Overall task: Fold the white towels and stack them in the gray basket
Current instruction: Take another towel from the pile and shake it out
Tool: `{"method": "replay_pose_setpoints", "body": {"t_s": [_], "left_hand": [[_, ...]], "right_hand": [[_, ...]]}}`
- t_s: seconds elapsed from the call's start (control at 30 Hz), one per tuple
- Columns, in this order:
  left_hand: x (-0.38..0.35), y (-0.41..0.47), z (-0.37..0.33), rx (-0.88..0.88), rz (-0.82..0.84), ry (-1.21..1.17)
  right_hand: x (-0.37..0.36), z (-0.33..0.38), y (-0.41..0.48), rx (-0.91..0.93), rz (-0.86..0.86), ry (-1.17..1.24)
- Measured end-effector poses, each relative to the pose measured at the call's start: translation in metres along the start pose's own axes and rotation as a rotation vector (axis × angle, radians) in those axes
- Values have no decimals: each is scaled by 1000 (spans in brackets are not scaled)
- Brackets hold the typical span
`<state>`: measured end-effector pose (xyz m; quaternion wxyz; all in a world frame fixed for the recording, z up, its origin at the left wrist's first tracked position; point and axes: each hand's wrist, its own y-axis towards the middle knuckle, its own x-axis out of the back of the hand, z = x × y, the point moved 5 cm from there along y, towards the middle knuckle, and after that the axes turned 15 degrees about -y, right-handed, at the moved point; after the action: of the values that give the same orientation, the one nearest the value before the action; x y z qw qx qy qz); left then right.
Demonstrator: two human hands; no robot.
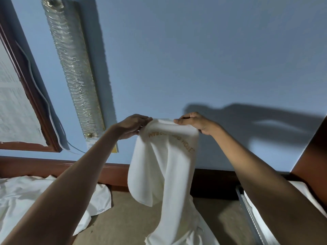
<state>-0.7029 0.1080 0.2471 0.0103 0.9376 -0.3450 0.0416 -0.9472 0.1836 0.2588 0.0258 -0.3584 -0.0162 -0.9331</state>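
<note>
Up close there's a tan bed [123,218] with rumpled white sheets [26,197] at the left. Both hands hold a white towel [164,167] up by its top edge, left hand [131,126] and right hand [194,122] fingers pinched on it. Wooden headboard [62,167] and blue wall [194,59] behind.

There is one view only, from a wide-angle camera worn on the person's head, so no second view shares the scene. It faces forward at a blue wall [194,50], tilted only slightly down, and sits close behind both outstretched forearms, which enter from the bottom corners. The lens bends straight lines: a wall lamp [74,71] and a wooden frame [35,110] lean inward at left. A beige surface [123,218] fills the lower edge.
</note>
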Motion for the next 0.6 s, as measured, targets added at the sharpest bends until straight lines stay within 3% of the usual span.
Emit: {"method": "replay_pose_setpoints", "body": {"t_s": [0.17, 0.27, 0.47, 0.6], "left_hand": [[45, -8, 31, 55, -206, -96], [62, -11, 50, 92, -240, -110], [48, -14, 53, 267, -79, 122], [9, -12, 38, 284, 138, 90]], "right_hand": [[2, -23, 1, -71, 47, 26], [-1, -24, 1, -63, 63, 27], [-10, 0, 12, 11, 42, 33], [-22, 21, 24, 58, 113, -61]]}}
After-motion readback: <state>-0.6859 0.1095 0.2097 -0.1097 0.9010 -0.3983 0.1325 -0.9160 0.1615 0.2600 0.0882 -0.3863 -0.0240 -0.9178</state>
